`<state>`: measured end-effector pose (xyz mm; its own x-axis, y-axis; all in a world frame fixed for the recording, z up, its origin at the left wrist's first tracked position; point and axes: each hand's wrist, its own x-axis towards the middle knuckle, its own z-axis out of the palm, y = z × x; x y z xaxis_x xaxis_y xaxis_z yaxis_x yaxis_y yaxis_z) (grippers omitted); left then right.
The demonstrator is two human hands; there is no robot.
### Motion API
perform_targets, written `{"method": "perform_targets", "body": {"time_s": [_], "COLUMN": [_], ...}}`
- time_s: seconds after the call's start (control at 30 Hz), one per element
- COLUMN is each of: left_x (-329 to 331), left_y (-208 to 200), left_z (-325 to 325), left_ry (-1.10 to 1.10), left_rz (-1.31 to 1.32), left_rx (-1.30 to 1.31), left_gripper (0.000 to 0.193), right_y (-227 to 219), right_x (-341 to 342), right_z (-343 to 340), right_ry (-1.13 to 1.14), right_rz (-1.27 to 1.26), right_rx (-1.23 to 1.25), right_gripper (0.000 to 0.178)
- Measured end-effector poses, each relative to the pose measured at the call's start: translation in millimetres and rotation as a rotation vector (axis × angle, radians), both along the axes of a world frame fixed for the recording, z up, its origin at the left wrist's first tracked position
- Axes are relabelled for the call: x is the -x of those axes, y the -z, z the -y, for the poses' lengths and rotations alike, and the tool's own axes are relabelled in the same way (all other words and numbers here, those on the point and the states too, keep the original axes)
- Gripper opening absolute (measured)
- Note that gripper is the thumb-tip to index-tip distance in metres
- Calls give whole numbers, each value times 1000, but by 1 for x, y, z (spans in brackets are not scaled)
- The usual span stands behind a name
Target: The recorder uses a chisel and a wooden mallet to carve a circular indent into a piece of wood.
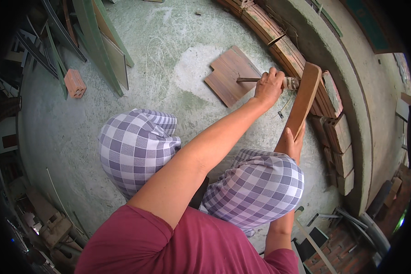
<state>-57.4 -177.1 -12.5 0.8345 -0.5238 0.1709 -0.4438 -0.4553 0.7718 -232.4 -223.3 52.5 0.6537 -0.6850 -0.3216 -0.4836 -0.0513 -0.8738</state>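
My left hand [269,86] reaches across and is closed round a tool with a thin dark rod [247,80] sticking out to the left. On the other side of the fist shows a light-and-brown banded end [291,83], close to a brown wooden board [302,98]; whether they touch I cannot tell. The board has a rounded far end and stands tilted. My right hand [294,142] grips its near end, thumb along the edge. Beneath the rod, a notched dark wood-grain panel [230,86] lies on the floor.
Hollow bricks [287,52] line the foot of a low concrete ledge [338,59] on the right. A loose brick [75,84] and leaning green-edged boards [96,41] are at the left. My checked-cloth knees [137,146] are in the middle; metal pieces [338,217] lie lower right.
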Motion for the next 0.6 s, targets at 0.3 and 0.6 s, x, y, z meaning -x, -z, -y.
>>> {"method": "perform_targets", "body": {"time_s": [0.3, 0.6], "left_x": [-12, -18], "left_y": [-8, -6], "left_z": [-21, -25], "left_ry": [2, -63], "left_rz": [-23, -48], "left_rx": [-21, 307], "left_gripper": [37, 38], "right_y": [-10, 29], "right_x": [22, 66], "right_z": [-11, 15], "right_ry": [232, 94], "right_rz": [196, 345], "right_rx": [27, -302], "right_gripper": [78, 78]}}
